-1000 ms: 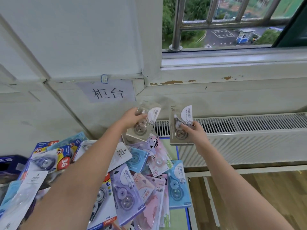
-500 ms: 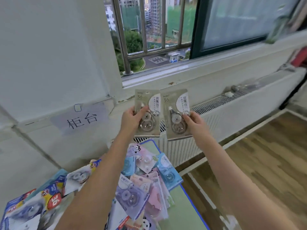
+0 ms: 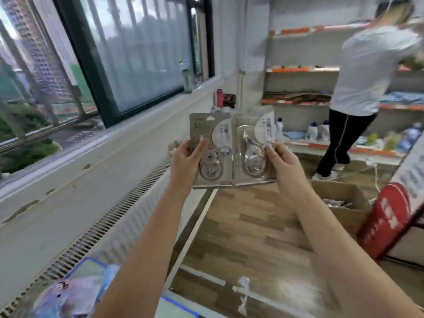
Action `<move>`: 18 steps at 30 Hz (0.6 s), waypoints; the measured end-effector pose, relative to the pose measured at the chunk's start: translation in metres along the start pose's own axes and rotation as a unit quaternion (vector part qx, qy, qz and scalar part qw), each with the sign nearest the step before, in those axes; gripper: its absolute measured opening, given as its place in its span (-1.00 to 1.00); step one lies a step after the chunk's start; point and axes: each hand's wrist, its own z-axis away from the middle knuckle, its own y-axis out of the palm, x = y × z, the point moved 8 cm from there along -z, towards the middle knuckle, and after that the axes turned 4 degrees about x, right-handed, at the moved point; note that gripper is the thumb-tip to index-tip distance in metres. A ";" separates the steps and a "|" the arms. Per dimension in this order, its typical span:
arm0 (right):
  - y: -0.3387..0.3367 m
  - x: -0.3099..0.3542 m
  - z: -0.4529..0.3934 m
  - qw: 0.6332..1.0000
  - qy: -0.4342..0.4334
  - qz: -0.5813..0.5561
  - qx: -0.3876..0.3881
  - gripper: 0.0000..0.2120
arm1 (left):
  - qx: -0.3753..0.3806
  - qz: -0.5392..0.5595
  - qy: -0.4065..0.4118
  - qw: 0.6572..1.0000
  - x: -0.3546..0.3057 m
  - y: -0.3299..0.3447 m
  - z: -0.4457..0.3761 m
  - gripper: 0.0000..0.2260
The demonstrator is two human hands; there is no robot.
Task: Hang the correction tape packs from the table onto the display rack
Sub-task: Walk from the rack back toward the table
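I hold two grey correction tape packs upright, side by side, in front of me. My left hand (image 3: pixel 187 158) pinches the left pack (image 3: pixel 212 154) by its left edge, thumb on the front. My right hand (image 3: pixel 281 160) pinches the right pack (image 3: pixel 252 149) by its right edge. The two packs touch along their inner edges. At the bottom left, the corner of the table (image 3: pixel 176 306) shows a few blurred packs (image 3: pixel 68 292). No display rack with hooks can be made out in this blurred view.
A person in a white top (image 3: pixel 367 72) stands at store shelves (image 3: pixel 298 102) at the far right. A cardboard box (image 3: pixel 339 200) and a red stool (image 3: pixel 387 216) sit on the wooden floor to the right. A radiator (image 3: pixel 128 207) runs under the window on the left.
The view has swung right, away from the table and wall toward the shelves and floor. Both hands keep the two packs raised together; the pile of packs has slid out at bottom left.
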 end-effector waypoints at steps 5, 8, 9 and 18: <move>-0.146 0.056 0.034 0.993 -0.063 0.051 -0.082 -0.84 | 0.081 0.052 0.018 0.995 -0.016 0.158 0.009 -0.90; -0.236 0.081 0.059 0.986 -0.081 0.066 -0.127 -0.86 | 0.123 0.081 0.016 0.989 -0.022 0.254 0.026 -0.73; -0.265 0.088 0.067 0.984 -0.082 0.063 -0.147 -0.86 | 0.137 0.095 0.016 0.986 -0.022 0.284 0.032 -0.75; -0.479 0.125 0.141 0.939 -0.105 0.112 -0.309 -0.83 | 0.291 0.149 0.007 0.945 -0.028 0.521 0.093 -0.91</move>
